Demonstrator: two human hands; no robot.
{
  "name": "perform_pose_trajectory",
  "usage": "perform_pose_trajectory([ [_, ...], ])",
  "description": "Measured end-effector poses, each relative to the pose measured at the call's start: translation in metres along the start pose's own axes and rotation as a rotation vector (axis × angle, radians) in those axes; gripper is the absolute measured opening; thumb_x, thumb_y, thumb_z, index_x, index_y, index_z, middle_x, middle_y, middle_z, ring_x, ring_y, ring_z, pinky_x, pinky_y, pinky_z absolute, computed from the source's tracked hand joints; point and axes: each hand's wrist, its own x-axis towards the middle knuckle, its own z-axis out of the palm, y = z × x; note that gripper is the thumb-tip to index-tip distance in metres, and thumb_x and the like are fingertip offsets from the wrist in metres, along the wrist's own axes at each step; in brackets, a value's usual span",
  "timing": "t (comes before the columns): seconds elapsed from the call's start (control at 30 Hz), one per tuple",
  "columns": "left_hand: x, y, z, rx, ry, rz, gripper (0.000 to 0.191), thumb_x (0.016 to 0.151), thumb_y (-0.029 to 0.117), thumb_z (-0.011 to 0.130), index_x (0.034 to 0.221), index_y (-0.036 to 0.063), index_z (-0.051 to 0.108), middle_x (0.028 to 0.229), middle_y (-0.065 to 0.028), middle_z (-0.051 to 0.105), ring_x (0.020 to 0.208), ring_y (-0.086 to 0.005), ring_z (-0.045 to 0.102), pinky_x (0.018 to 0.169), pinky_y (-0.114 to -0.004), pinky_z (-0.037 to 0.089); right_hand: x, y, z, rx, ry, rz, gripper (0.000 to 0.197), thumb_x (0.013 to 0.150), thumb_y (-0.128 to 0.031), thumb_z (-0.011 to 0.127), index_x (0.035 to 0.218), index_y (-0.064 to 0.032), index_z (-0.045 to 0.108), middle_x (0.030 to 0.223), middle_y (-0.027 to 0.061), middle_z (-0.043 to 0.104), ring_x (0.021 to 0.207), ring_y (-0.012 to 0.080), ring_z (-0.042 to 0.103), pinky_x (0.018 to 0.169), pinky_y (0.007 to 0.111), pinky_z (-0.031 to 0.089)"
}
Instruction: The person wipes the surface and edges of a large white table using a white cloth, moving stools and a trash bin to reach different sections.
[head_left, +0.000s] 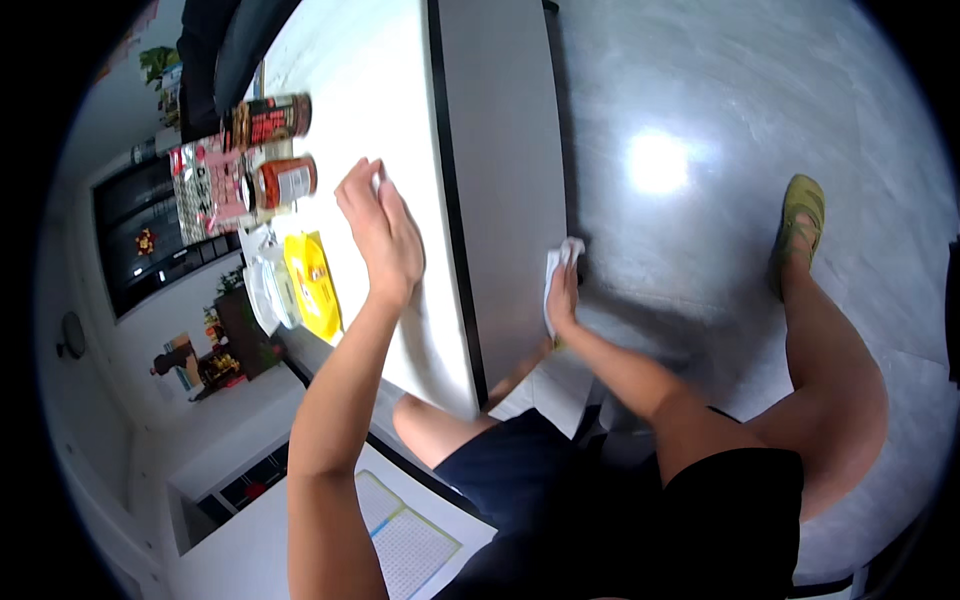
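Note:
My left hand (381, 232) rests on a white tabletop (367, 67), near two jars and a yellow soft pack. A white patch shows between its fingers; whether that is a held thing or the tabletop, I cannot tell. Lower down, my right hand (562, 296) holds a white cloth or tissue (570, 250) flat against the lower edge of the table's grey side panel (506, 172). A black strip (450, 157) runs along the table's edge, between top and panel.
On the table stand a jar with red-orange contents (285, 182), a dark-labelled jar (270, 120), a pink patterned bag (214, 187), the yellow soft pack (311, 285) and a clear plastic package (276, 289). An open printed booklet (416, 547) lies on another white surface. My green shoe (802, 210) is on the grey floor.

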Motion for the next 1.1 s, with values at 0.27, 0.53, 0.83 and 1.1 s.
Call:
perform_pose_trajectory([
  [0.27, 0.000, 0.000, -0.001, 0.027, 0.043, 0.007, 0.024, 0.093, 0.011, 0.040, 0.112, -0.0037, 0.045, 0.119, -0.0239, 0.043, 0.114, -0.0367, 0.042, 0.098, -0.042, 0.035, -0.043, -0.056, -0.001, -0.044, -0.002, 0.129, 0.056, 0.097, -0.032, 0.030, 0.145, -0.0050, 0.019, 0.149, 0.0239, 0.018, 0.137, 0.0428, 0.016, 0.111, 0.047, 0.013],
  [0.53, 0.006, 0.017, 0.010, 0.005, 0.032, 0.041, 0.023, 0.092, 0.007, 0.041, 0.112, -0.0041, 0.044, 0.119, -0.0249, 0.043, 0.114, -0.0386, 0.042, 0.097, -0.044, 0.035, 0.322, -0.153, 0.019, -0.121, 0.122, -0.562, 0.053, 0.096, -0.033, 0.036, 0.144, -0.0131, 0.028, 0.147, 0.0248, 0.022, 0.133, 0.0418, 0.027, 0.106, 0.051, 0.025],
  [0.83, -0.003, -0.001, -0.011, 0.057, 0.060, 0.006, 0.026, 0.088, 0.006, 0.046, 0.112, -0.0031, 0.047, 0.121, -0.0237, 0.043, 0.111, -0.0390, 0.043, 0.096, -0.045, 0.035, 0.248, -0.211, 0.054, -0.026, -0.017, -0.528, 0.053, 0.097, -0.028, 0.036, 0.146, -0.0135, 0.023, 0.149, 0.0210, 0.020, 0.137, 0.0386, 0.020, 0.108, 0.050, 0.021],
  [1.1, -0.004, 0.002, -0.007, -0.052, 0.121, -0.017, 0.026, 0.088, 0.008, 0.047, 0.112, -0.0025, 0.046, 0.118, -0.0219, 0.044, 0.112, -0.0380, 0.043, 0.098, -0.044, 0.034, -0.075, -0.069, 0.007, 0.035, 0.077, 0.167, 0.050, 0.096, -0.033, 0.030, 0.135, -0.0014, 0.038, 0.134, 0.0230, 0.042, 0.121, 0.0378, 0.042, 0.105, 0.044, 0.030],
])
